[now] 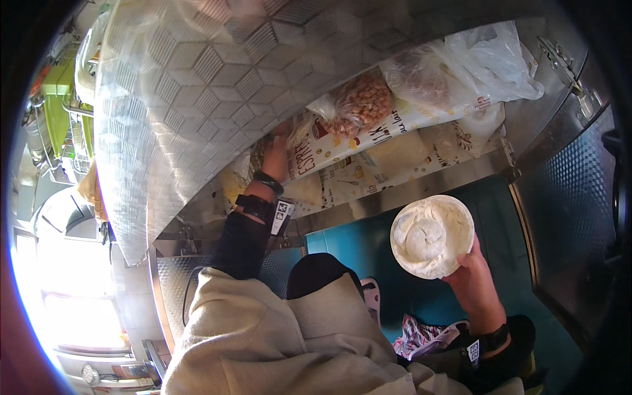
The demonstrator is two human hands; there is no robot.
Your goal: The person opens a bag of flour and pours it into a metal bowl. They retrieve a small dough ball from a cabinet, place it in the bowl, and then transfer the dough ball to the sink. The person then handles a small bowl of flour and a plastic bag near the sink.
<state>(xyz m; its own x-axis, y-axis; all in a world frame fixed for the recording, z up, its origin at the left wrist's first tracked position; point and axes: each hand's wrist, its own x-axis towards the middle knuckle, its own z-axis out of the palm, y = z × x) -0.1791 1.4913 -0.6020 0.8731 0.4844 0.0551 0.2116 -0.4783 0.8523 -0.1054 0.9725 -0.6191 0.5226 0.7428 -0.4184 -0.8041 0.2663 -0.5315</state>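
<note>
My right hand [469, 281] holds a round bowl [465, 228] by its near right side, out in front of the cabinet. White flour [427, 239] lies in it, packed up the wall and pressed into a rounded lump in the middle. My left hand [276, 153] reaches into the cabinet, beside clear plastic bags on the upper shelf [335, 153]. Its fingertips are hidden, so I cannot tell whether it grips anything. To its right sits a knotted clear bag of reddish-brown nuts or beans [368, 103]. Farther right lies a whitish plastic bag [474, 69] with unclear contents.
Overhead hangs a countertop covering with a cube pattern [212, 84]. Below, a lower shelf [345, 182] holds more bags. Open metal-faced doors flank the cabinet, the right door [577, 212] and left door [182, 286]. A dish rack [54, 123] stands far left.
</note>
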